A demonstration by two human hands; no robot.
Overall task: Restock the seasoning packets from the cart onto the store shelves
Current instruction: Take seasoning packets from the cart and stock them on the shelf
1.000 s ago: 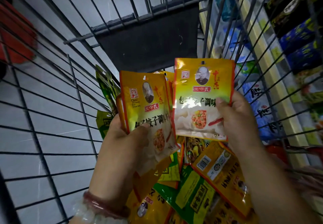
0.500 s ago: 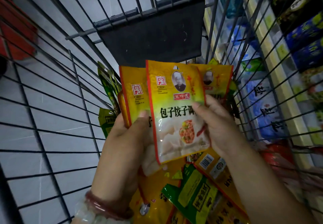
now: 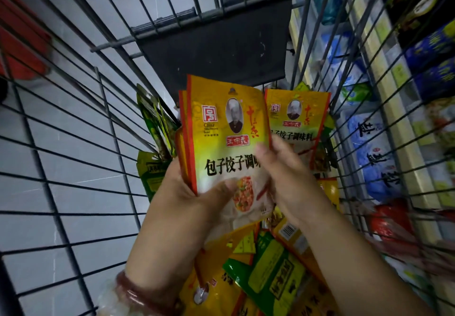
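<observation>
**Stack building in the left hand, right hand at the front packet**

Start at the fingers: the left thumb [image 3: 222, 188] is pressed flat across the lower face of the front yellow packet [image 3: 226, 143], with the rest of the left hand [image 3: 187, 199] wrapped behind a small fan of matching packets. That's a pinch grip, and it makes sense: the packets are held upright and face-out, edges roughly aligned, so they read as one neat bundle ready to go to the shelf in a single trip.

The right hand [image 3: 285, 180] sits just to the right of that front packet, fingers loosely curled against its right edge. Whether it pinches the packet or only steadies it, I cannot tell. Behind its fingers stands a second yellow packet [image 3: 295, 116], just right of the front packet; whether the hand holds that one is hidden too.

Pose now: both forearms rise from the lower edge of the view, wrists cocked up, the left wearing a reddish bracelet [image 3: 145, 296].

Outward from the front packet: below it lie loose yellow and green packets [image 3: 270, 273] on the floor of the wire cart [image 3: 73, 143]. Far right of it, through the bars, are the store shelves [image 3: 394, 108], not yet reached.
</observation>
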